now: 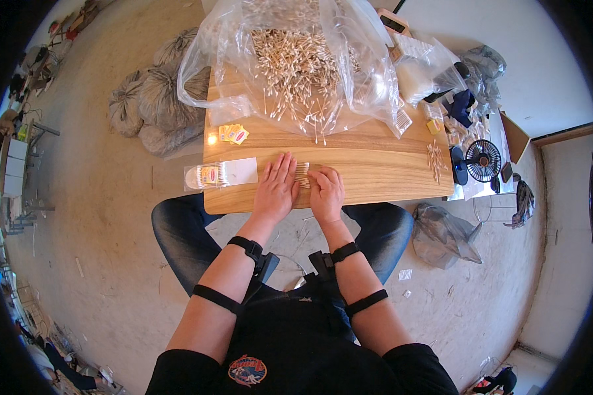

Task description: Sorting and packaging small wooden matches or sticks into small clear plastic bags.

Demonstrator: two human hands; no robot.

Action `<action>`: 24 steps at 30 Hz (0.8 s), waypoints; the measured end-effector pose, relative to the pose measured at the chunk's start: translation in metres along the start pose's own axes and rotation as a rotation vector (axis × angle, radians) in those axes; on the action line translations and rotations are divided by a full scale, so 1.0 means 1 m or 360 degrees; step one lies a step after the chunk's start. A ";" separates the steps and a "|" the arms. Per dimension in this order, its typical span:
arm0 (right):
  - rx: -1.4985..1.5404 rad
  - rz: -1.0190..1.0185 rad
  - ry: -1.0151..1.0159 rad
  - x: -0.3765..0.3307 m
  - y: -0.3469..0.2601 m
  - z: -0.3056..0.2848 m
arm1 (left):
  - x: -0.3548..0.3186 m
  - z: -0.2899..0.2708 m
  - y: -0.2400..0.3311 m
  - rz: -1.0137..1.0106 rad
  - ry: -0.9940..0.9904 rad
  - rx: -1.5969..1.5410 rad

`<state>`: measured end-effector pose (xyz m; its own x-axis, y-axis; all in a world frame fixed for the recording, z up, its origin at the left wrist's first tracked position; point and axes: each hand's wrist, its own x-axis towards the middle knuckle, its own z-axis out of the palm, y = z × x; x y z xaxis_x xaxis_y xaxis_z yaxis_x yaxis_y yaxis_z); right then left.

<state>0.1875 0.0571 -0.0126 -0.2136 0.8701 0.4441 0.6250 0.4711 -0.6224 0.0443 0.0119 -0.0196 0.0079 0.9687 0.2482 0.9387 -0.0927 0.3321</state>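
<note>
A small row of cotton swabs [302,175] lies side by side on the wooden table between my hands. Flat on the table, my left hand [277,187] has its fingers stretched out and its edge against the row. My right hand [327,188] is curled at the other side, fingertips on the swabs; its palm side is hidden. Left of my left hand lies a clear packet [207,175] with swabs and a yellow label inside, next to a white card [245,171]. Small yellow cards [233,134] lie behind the packet.
A large clear bag [211,85] spills a heap of loose cotton swabs [296,66] across the table's far side. More swabs [436,162] lie at the right edge. Beyond stands a small black fan [483,160]. Grey bags [168,99] sit on the floor left, another [445,234] right.
</note>
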 end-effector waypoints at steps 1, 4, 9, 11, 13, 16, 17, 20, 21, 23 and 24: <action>-0.0013 0.0001 0.0008 0.000 0.000 0.001 | 0.000 0.000 0.000 0.0001 0.0000 0.0000; -0.0028 0.0011 -0.0007 -0.001 0.001 0.001 | 0.000 0.000 -0.001 0.0006 -0.0003 0.0019; -0.0013 0.0012 -0.0037 -0.001 0.003 0.002 | 0.000 0.000 0.000 0.0005 -0.0004 -0.0008; -0.0088 0.0029 0.0003 0.000 0.000 0.002 | 0.000 0.000 0.000 0.0006 -0.0004 0.0000; -0.0100 0.0022 -0.0014 -0.001 0.001 0.003 | 0.000 0.000 0.000 0.0006 -0.0004 0.0010; -0.0121 0.0013 -0.0038 -0.001 0.002 0.003 | 0.001 -0.001 0.001 -0.0003 -0.0001 -0.0008; -0.0127 0.0011 -0.0046 -0.001 0.002 0.002 | 0.001 -0.001 0.001 -0.0004 -0.0004 -0.0014; -0.0107 0.0129 -0.0267 -0.002 0.003 -0.002 | 0.001 -0.001 0.001 -0.0004 -0.0002 -0.0023; -0.0105 0.0127 -0.0269 0.001 -0.002 -0.002 | 0.000 0.000 0.000 -0.0004 0.0001 -0.0024; -0.0267 -0.0114 -0.0198 0.006 -0.012 -0.002 | 0.000 0.003 -0.003 -0.0004 0.0009 -0.0029; -0.0264 -0.0116 -0.0201 0.005 -0.011 -0.002 | 0.000 0.002 -0.003 0.0000 0.0015 -0.0035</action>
<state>0.1806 0.0558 -0.0025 -0.3485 0.8508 0.3934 0.7173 0.5122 -0.4723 0.0423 0.0124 -0.0228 0.0047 0.9665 0.2567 0.9308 -0.0980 0.3520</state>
